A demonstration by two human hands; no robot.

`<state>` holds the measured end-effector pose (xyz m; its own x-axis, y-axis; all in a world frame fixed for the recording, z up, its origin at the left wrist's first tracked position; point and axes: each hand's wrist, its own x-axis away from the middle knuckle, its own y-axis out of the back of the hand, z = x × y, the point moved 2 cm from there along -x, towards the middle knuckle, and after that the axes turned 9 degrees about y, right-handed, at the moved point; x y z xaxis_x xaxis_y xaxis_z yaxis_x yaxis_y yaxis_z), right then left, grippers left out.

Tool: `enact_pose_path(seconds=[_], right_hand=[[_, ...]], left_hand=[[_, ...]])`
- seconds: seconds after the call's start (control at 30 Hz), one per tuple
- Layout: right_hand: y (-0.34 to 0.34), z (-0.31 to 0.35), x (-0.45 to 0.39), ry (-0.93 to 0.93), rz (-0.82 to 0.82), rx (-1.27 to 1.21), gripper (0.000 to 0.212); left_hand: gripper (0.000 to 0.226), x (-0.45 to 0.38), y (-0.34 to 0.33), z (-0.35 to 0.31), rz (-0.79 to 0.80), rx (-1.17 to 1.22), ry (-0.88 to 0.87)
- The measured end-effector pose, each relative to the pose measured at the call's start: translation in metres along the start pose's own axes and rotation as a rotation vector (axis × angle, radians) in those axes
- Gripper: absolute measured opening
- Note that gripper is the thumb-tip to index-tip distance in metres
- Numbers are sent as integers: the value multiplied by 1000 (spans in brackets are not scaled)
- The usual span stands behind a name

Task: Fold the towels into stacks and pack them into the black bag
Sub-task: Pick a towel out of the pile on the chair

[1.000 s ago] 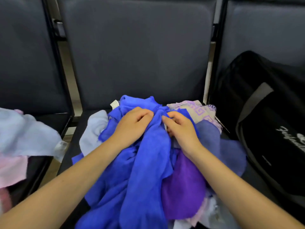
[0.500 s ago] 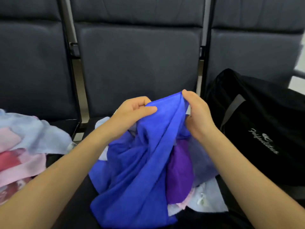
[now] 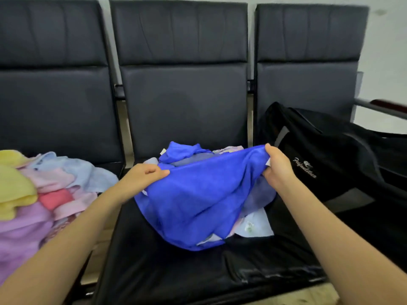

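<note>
hands: left (image 3: 144, 175), right (image 3: 278, 167) pinch blue towel (image 3: 198, 201), hiding pile beneath.

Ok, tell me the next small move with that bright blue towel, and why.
Probably lift the bright blue towel higher and pull it taut. The left hand and right hand each pinch its top edge, but the edge sags between them and the lower part lies bunched on the loose towel pile.

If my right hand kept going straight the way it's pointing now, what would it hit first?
Probably the black fabric bag on the right seat. The right hand, gripping the bright blue towel, points up and away, and the bag sits just beyond it, though depth is hard to judge.
</note>
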<state>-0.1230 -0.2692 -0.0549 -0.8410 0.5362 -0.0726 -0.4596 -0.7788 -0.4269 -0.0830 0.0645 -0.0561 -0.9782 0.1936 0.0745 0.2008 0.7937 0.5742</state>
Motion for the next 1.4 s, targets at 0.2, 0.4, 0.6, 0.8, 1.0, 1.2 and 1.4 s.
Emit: enact_pose_path(seconds=[0.2, 0.4, 0.6, 0.8, 1.0, 1.2, 1.4], right_hand=[[-4, -11, 25, 132, 132, 453, 25], [-36, 19, 60, -40, 299, 39, 25], [-50, 58, 68, -11, 477, -103, 35], [-39, 67, 63, 12, 437, -155, 46], [-21, 5, 23, 16, 287, 246, 19], [-14, -29, 1, 41, 349, 627, 10], [-24, -16, -10, 281, 284, 785, 17]], left_hand=[[29, 24, 10, 22, -97, 452, 127], [24, 48, 5, -22, -84, 970, 166], [24, 64, 16, -81, -35, 933, 23], [22, 59, 30, -80, -83, 1032, 56], [21, 28, 21, 7, -415, 253, 115], [23, 4, 18, 41, -379, 135, 123], [22, -20, 17, 36, -412, 110, 23]])
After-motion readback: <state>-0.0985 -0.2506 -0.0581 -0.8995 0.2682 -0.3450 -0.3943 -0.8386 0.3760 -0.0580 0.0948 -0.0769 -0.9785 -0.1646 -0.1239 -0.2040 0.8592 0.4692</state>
